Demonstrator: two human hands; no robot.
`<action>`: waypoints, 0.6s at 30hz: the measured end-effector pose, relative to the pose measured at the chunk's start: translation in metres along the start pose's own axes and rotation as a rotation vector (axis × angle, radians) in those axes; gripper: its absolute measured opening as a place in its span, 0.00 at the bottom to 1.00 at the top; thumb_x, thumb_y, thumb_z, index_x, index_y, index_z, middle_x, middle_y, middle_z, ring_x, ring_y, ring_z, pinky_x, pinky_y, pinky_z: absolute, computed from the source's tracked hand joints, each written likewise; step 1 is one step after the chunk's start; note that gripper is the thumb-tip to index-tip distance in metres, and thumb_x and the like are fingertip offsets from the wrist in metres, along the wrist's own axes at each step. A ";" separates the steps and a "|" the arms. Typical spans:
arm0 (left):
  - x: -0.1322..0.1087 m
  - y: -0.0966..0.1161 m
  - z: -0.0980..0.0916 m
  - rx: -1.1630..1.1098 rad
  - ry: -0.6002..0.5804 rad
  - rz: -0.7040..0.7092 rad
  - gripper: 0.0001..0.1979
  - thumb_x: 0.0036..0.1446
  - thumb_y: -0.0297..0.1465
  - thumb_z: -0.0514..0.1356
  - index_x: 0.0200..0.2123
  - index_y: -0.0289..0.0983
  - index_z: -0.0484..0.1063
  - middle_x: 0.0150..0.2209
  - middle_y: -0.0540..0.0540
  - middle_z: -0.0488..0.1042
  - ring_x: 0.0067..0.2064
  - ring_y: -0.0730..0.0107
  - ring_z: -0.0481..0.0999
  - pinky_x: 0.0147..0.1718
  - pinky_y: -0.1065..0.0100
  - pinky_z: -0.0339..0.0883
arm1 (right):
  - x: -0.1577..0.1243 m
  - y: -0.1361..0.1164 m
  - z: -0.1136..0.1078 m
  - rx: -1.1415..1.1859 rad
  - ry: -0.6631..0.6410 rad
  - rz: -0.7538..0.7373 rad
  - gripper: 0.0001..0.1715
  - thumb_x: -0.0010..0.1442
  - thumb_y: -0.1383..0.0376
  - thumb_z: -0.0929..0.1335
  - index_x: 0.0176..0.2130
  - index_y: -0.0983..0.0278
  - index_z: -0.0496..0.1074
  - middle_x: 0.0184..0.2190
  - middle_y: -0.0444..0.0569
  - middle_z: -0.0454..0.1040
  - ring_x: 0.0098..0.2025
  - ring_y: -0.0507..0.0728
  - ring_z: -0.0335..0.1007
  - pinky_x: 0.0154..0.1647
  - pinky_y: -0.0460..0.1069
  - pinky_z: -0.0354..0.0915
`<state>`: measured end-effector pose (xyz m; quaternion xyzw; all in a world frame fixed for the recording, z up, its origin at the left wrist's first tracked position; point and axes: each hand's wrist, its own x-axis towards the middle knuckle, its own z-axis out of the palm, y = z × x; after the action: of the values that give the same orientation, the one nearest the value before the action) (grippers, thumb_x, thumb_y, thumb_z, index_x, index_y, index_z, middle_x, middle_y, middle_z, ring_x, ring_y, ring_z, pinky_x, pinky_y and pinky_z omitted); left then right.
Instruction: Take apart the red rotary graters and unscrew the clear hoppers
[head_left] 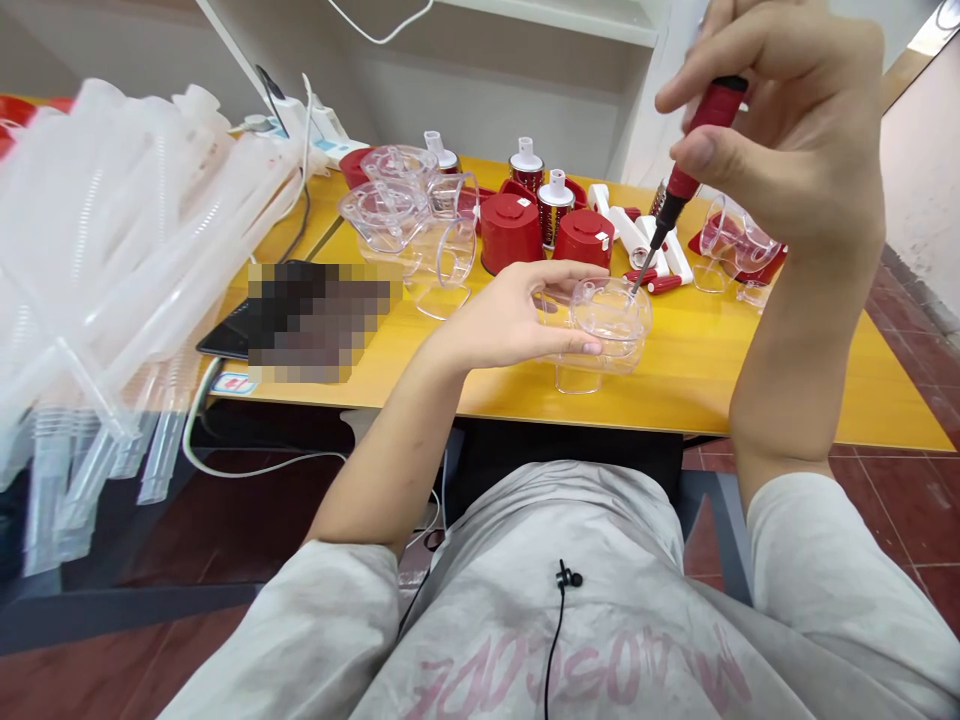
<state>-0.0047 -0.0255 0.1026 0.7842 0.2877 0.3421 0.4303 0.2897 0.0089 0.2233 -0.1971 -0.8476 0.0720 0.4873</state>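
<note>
My left hand (525, 315) is wrapped around the side of a clear plastic housing (611, 320) that stands on the yellow table near its front edge. Raised above it, my right hand (802, 120) grips the red and black handle of a screwdriver (684, 185). The screwdriver slants down to the left, and its tip meets the rim of the housing at the top. Whether a screw sits under the tip is too small to tell. Just behind the housing are two red plastic cups (511, 228) turned upside down.
More clear housings (390, 215) stand behind my left hand, and another (731, 235) lies at right. White-topped metal cylinders (556, 205) and white handles (679, 250) sit at the back. A dark tablet-like device (225, 335) and a big heap of translucent plastic tubes (142, 240) occupy the left.
</note>
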 end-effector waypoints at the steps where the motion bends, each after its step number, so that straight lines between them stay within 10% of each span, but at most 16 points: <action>1: 0.000 0.000 0.000 -0.001 0.001 -0.001 0.47 0.51 0.48 0.88 0.71 0.38 0.86 0.69 0.35 0.88 0.66 0.41 0.88 0.71 0.44 0.79 | 0.001 -0.002 -0.001 -0.050 0.015 0.002 0.23 0.63 0.35 0.85 0.52 0.39 0.94 0.49 0.46 0.83 0.61 0.63 0.83 0.64 0.58 0.92; 7: 0.001 -0.003 0.001 -0.025 -0.002 0.015 0.46 0.51 0.46 0.88 0.71 0.39 0.86 0.70 0.35 0.87 0.67 0.39 0.88 0.72 0.42 0.78 | 0.002 -0.004 -0.002 0.172 0.007 0.019 0.42 0.45 0.40 0.92 0.58 0.34 0.91 0.50 0.37 0.90 0.46 0.63 0.89 0.44 0.56 0.94; 11: 0.000 -0.002 0.001 -0.019 0.002 0.021 0.46 0.52 0.45 0.88 0.71 0.39 0.85 0.71 0.35 0.87 0.67 0.39 0.87 0.72 0.42 0.77 | 0.000 -0.010 -0.001 0.178 -0.027 0.074 0.27 0.55 0.47 0.89 0.54 0.39 0.92 0.49 0.41 0.93 0.49 0.65 0.92 0.55 0.60 0.95; 18: 0.001 -0.001 0.001 -0.014 0.000 0.016 0.45 0.52 0.46 0.88 0.71 0.40 0.85 0.70 0.35 0.88 0.67 0.40 0.88 0.71 0.44 0.78 | 0.003 -0.012 0.001 0.002 0.063 0.125 0.24 0.50 0.46 0.92 0.46 0.39 0.92 0.47 0.40 0.88 0.45 0.61 0.82 0.40 0.52 0.91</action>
<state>-0.0038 -0.0248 0.1016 0.7837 0.2789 0.3473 0.4329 0.2840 -0.0009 0.2291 -0.2515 -0.8179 0.0972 0.5084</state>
